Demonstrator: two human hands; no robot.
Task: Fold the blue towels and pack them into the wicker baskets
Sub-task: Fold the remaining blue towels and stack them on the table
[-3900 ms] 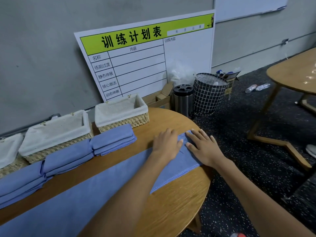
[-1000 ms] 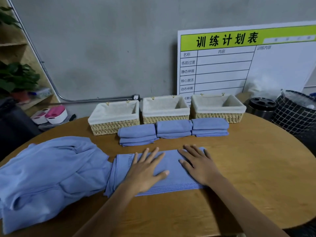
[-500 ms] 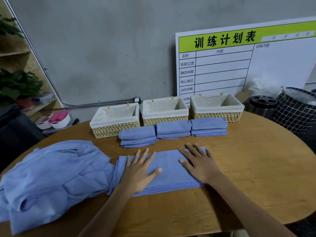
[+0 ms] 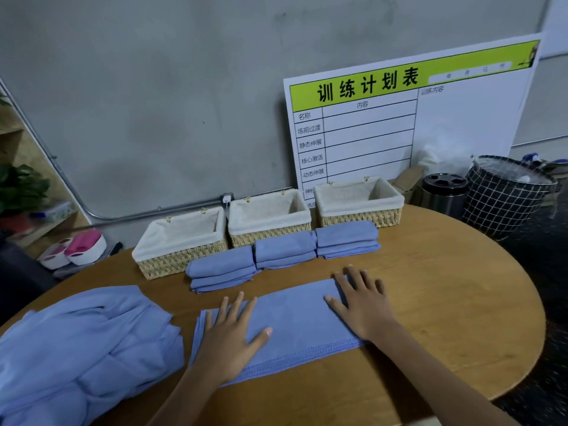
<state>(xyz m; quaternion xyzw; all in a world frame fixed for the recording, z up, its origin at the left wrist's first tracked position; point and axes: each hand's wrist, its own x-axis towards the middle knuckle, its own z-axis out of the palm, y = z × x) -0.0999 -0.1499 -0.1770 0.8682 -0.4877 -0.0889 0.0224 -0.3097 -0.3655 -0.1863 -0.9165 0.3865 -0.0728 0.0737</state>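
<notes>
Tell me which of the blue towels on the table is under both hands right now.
The long flat towel at the front edge: the left hand and right hand press on it. The three folded stacks sit untouched by the baskets.

Grey wall (image 4: 153,87) behind a round wooden table (image 4: 445,302).

Blue towel (image 4: 295,321) lay flat, folded into a long strip. Three folded towel stacks (image 4: 284,252) sat before three cloth-lined wicker baskets (image 4: 267,218). Crumpled towel heap (image 4: 83,345) lay at left.
</notes>
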